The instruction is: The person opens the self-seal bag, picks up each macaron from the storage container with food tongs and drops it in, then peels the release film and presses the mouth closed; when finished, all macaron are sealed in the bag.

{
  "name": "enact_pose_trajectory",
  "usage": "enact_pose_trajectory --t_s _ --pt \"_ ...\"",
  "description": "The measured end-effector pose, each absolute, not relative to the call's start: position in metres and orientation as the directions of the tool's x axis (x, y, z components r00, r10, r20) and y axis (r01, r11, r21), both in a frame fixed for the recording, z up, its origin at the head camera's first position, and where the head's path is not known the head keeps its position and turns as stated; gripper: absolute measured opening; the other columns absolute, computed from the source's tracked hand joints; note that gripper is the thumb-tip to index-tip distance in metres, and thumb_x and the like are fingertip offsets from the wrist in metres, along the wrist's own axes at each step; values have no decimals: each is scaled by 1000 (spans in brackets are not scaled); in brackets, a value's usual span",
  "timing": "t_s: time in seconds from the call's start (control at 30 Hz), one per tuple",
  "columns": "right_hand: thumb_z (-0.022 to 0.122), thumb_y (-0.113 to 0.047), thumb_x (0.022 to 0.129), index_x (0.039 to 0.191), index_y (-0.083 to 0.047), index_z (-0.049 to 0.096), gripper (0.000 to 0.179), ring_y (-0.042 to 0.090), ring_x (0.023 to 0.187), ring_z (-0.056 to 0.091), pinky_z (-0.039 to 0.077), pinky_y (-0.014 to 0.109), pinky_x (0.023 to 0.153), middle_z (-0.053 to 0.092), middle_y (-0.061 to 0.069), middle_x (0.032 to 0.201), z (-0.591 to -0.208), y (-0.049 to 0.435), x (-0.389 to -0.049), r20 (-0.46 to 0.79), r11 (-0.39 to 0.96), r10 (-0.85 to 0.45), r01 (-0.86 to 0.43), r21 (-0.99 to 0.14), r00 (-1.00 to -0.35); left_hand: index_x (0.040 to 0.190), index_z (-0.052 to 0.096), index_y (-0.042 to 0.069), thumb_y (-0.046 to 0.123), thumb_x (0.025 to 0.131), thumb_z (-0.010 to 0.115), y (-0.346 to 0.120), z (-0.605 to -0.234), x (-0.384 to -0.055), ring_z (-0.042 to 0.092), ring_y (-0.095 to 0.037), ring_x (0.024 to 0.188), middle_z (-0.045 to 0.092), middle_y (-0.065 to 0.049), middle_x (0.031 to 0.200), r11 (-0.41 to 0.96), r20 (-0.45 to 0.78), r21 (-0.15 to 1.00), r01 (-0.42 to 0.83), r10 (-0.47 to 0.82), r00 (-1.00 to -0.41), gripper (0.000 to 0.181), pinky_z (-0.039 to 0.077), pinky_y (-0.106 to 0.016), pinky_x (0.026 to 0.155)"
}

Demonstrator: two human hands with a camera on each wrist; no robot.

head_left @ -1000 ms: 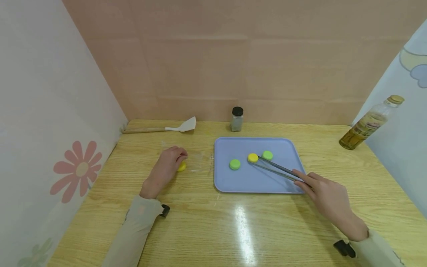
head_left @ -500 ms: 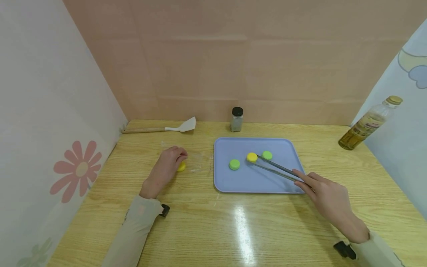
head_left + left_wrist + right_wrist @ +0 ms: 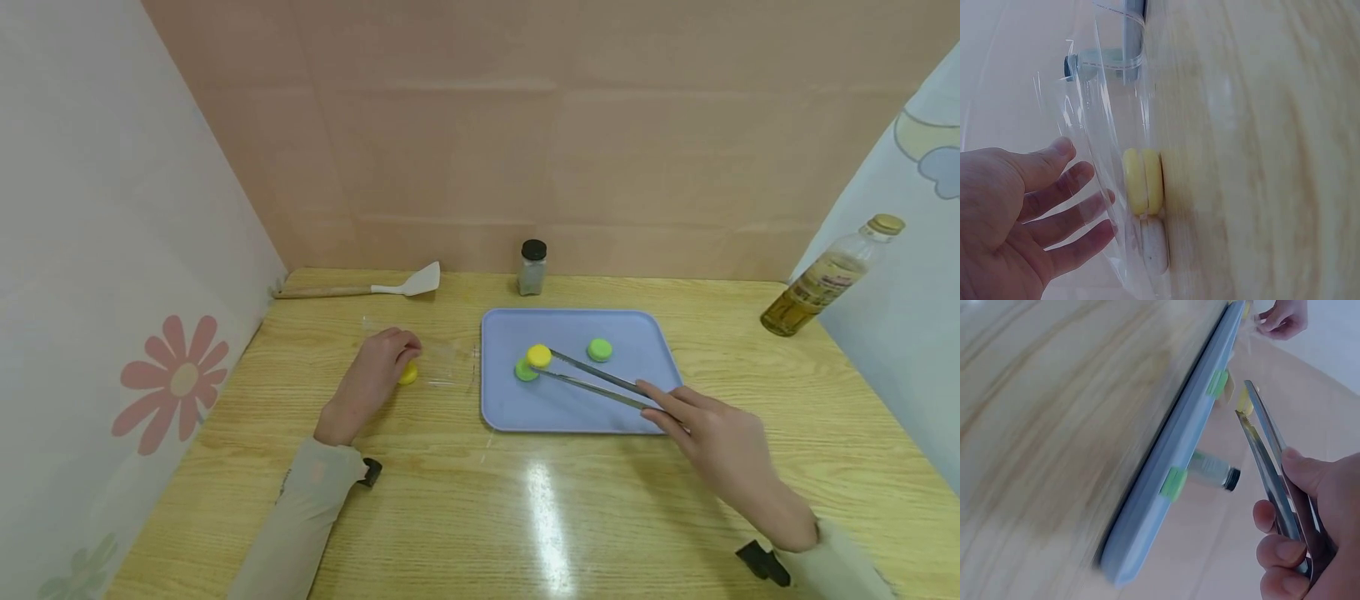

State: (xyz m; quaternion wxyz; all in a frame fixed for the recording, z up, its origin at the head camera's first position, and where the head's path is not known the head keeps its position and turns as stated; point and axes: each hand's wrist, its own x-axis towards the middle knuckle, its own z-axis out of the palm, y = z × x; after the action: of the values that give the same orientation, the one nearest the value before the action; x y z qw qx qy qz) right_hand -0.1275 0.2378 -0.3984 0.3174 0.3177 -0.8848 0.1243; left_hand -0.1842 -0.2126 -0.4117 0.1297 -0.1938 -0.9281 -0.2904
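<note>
My right hand (image 3: 720,442) grips metal tongs (image 3: 592,388), whose tips clasp a yellow macaron (image 3: 538,357). In the right wrist view this yellow macaron is held up off the blue tray (image 3: 645,342); from the head it overlaps a green macaron (image 3: 524,373) lying on the tray. A second green macaron (image 3: 599,349) lies further right there. My left hand (image 3: 367,379) holds up the edge of a clear plastic bag (image 3: 1107,106), thumb and fingers bent at its film. Inside or under that film, a yellow macaron (image 3: 1144,181) and a pale one (image 3: 1154,247) stand side by side.
Behind the tray stands a small black-capped jar (image 3: 532,268). A white spatula (image 3: 408,288) with a wooden handle lies at the back left. On the right, an oil bottle (image 3: 825,279) stands near the side wall. The wooden table (image 3: 442,500) extends in front.
My right hand and the tongs have moved left, carrying the yellow macaron from between the two green ones to over the left green one. My left hand stays in place.
</note>
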Motion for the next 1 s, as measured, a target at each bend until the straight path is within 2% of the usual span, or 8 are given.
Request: enact_pose_trajectory --t_s 0.2,0.47,0.67,0.9,1.0 --pt "44 -54 105 117 -15 78 53 -7 52 23 16 13 42 61 -14 77 -399 221 -131 657 716 -515 -698 -24 -551 99 72 -2 1 98 64 -213 -412 -184 63 -20 78 68 -11 93 759 359 482 438 284 -889 9 54 -33 68" --pt "44 -52 106 120 -15 77 51 -6 52 29 21 13 42 61 -16 78 -402 201 -138 633 677 -549 -734 -45 -545 99 73 -2 2 98 65 -213 -412 -184 63 -20 79 68 -11 94 760 357 484 433 281 -891 9 55 -34 69" --pt "51 -47 105 122 -17 76 43 -5 53 33 24 13 44 62 -15 80 -406 188 -143 613 652 -567 -755 -76 -551 100 73 -3 2 99 64 -212 -410 -184 64 -21 80 69 -12 95 762 348 484 430 282 -894 10 55 -34 70" --pt "40 -52 106 121 -16 76 53 -2 55 41 33 16 47 61 -13 78 -411 171 -151 592 637 -588 -767 -80 -551 101 73 -2 3 99 64 -211 -408 -183 64 -21 81 69 -11 96 778 331 477 409 273 -903 10 55 -34 71" --pt "54 -47 103 120 -16 77 42 0 55 40 34 17 46 60 -12 77 -414 165 -155 585 630 -597 -772 -82 -549 101 73 -2 3 99 65 -211 -408 -183 64 -21 81 69 -11 95 783 330 469 407 272 -904 9 55 -34 71"
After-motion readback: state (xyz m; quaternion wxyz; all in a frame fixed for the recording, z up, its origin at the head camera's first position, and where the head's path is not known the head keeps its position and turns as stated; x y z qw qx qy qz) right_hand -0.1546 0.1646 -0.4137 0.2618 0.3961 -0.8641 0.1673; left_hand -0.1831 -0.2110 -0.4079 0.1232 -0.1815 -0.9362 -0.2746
